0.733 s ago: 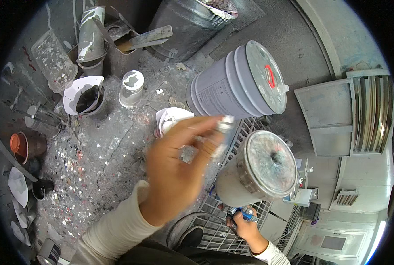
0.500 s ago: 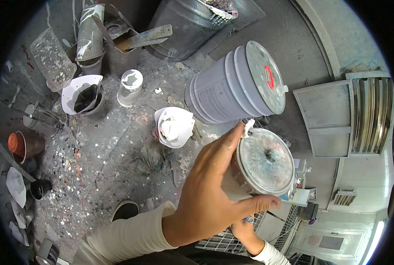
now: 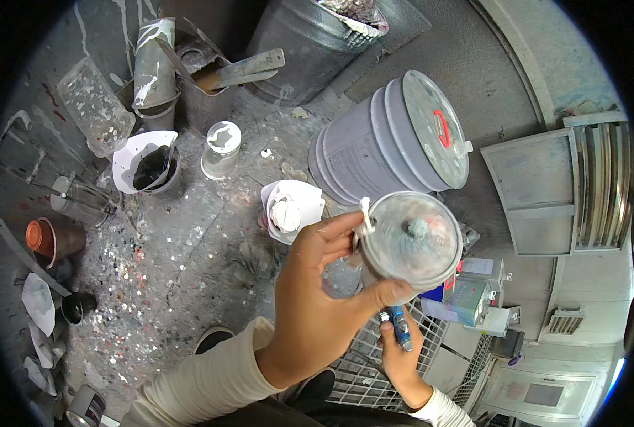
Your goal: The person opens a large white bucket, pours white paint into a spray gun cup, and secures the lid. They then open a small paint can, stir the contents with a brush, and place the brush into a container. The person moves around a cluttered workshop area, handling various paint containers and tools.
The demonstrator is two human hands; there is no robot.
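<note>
My left hand [image 3: 315,307] is wrapped round a round cup with a paint-smeared lid [image 3: 411,245], its thumb near the rim and fingers on the far side. A small white plug [image 3: 365,215] sticks up by my fingertips at the lid's edge. The lid, slightly blurred, has a knob in its middle. Below the cup, my right hand [image 3: 402,363] is closed round a spray gun [image 3: 400,329], of which a blue and metal part shows. The cup hides most of the gun, so where the two join cannot be seen.
A large grey-lilac pail [image 3: 374,142] stands beyond the cup. Paper-lined pots [image 3: 266,206], a paint-spattered jar [image 3: 222,151] and a dark drum [image 3: 288,53] are on the spattered floor. Metal cans [image 3: 466,302] stand at the right, beside a white wire grating [image 3: 352,377].
The lidded cup has shifted left and a little up with my left hand. More of my right hand and the blue part of the spray gun now shows below it.
</note>
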